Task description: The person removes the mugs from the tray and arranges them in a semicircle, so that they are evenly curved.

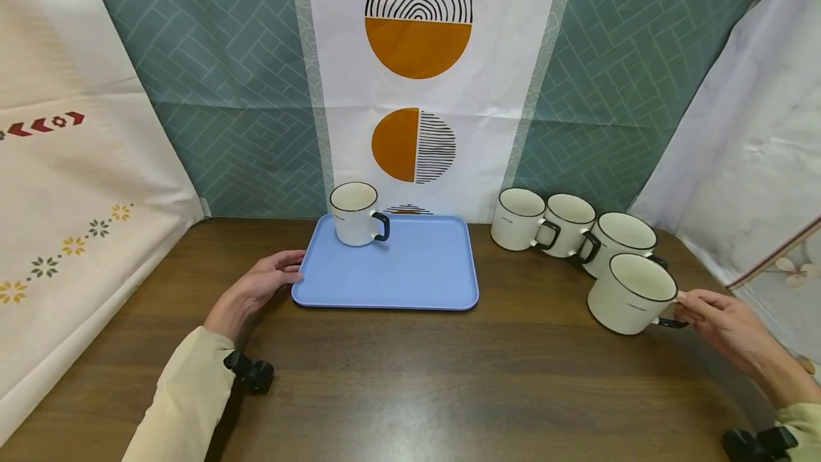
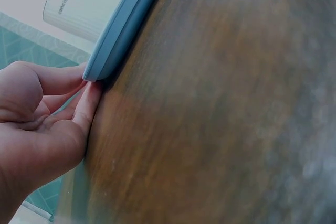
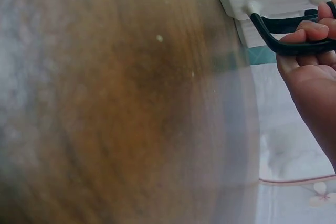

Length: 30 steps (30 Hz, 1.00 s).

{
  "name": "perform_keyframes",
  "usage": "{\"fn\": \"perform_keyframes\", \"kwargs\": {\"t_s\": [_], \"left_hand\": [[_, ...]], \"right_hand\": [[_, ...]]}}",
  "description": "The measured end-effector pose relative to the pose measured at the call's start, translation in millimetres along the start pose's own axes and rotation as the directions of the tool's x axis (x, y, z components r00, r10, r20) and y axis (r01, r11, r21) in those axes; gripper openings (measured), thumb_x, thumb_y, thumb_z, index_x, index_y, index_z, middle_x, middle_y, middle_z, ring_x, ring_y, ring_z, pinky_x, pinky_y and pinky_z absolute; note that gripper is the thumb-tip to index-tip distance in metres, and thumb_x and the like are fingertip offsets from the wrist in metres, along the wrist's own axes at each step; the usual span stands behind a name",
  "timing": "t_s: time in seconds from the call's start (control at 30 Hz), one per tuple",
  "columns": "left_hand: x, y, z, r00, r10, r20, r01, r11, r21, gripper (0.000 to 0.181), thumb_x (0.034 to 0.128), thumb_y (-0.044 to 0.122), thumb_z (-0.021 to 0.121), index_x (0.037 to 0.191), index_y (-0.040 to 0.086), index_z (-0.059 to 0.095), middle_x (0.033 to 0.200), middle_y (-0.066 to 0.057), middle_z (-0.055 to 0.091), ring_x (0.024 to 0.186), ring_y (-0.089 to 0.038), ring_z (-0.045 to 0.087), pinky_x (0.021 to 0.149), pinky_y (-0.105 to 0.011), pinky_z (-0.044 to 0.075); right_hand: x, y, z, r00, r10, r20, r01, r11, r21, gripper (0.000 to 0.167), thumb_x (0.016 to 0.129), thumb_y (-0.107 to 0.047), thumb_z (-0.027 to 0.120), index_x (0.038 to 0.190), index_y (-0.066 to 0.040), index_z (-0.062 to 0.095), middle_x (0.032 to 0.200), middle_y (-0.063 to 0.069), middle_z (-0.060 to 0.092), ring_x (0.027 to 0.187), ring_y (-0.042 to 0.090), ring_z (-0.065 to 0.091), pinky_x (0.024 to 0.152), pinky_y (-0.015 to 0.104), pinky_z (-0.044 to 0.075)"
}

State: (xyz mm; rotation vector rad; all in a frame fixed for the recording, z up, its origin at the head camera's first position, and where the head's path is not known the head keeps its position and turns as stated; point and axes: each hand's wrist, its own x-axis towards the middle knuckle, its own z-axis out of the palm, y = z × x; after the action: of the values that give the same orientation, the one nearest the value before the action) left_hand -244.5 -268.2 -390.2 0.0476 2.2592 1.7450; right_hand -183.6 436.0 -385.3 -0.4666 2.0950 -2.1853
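Note:
My left hand (image 1: 261, 284) pinches the left edge of a blue tray (image 1: 391, 269); in the left wrist view the thumb and fingers of that hand (image 2: 47, 108) lie above and below the tray's rim (image 2: 121, 30). A white mug (image 1: 355, 216) with a black rim stands at the tray's back left. At the right, my right hand (image 1: 737, 330) grips the black handle of the nearest white mug (image 1: 631, 298). The right wrist view shows fingers of the hand (image 3: 310, 66) curled round the dark handle (image 3: 283, 45).
Several more white mugs with black handles, among them one at the left end (image 1: 516, 221) and another (image 1: 567, 227), stand close together behind the gripped mug. The wooden table (image 1: 410, 376) ends at a patterned cloth backdrop (image 1: 256, 127), with pale cloths at both sides.

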Motion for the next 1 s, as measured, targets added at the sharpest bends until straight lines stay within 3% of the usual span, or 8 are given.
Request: {"fn": "perform_keyframes", "kwargs": {"t_s": [0.37,0.67,0.77,1.0], "left_hand": [[-1.4,0.0,0.2,1.000,-0.006,0.007,0.006,1.000,0.005,0.061,0.0957,-0.003,0.049,0.149,-0.009,0.019,0.150,-0.032,0.020,0.135,-0.045,0.026,0.112,-0.055,0.019],[-1.4,0.4,-0.4,1.000,0.000,0.003,0.000,1.000,-0.004,0.061,0.0957,-0.004,0.049,0.148,-0.010,0.019,0.150,-0.031,0.021,0.135,-0.044,0.027,0.112,-0.053,0.019],[-1.0,0.0,-0.7,1.000,0.006,0.006,-0.006,1.000,-0.007,0.061,0.0958,-0.004,0.049,0.148,-0.010,0.020,0.150,-0.031,0.021,0.135,-0.044,0.027,0.112,-0.052,0.020],[-1.3,0.1,-0.3,1.000,0.013,0.001,-0.013,1.000,-0.008,0.061,0.0952,-0.004,0.050,0.148,-0.010,0.020,0.150,-0.031,0.021,0.135,-0.044,0.027,0.112,-0.052,0.019]], "right_hand": [[-2.4,-6.9,6.4,0.990,0.050,-0.131,-0.059,0.996,-0.067,0.031,0.103,-0.002,0.042,0.087,-0.006,0.068,0.079,-0.003,0.060,0.078,0.007,0.056,0.067,0.019,0.042],[-3.3,-6.3,14.8,0.978,0.017,-0.209,-0.057,0.981,-0.185,0.026,0.102,-0.007,0.047,0.084,-0.006,0.065,0.075,-0.003,0.055,0.072,0.009,0.047,0.059,0.023,0.035],[-2.8,-6.2,16.2,0.974,-0.005,-0.227,-0.055,0.965,-0.258,0.025,0.102,-0.010,0.047,0.083,-0.007,0.064,0.074,-0.003,0.054,0.070,0.010,0.045,0.057,0.026,0.032],[-2.4,-10.5,16.8,0.954,0.050,-0.297,-0.166,0.910,-0.380,0.029,0.103,-0.021,0.048,0.081,-0.012,0.065,0.074,-0.008,0.057,0.069,0.007,0.045,0.055,0.025,0.031]]}}
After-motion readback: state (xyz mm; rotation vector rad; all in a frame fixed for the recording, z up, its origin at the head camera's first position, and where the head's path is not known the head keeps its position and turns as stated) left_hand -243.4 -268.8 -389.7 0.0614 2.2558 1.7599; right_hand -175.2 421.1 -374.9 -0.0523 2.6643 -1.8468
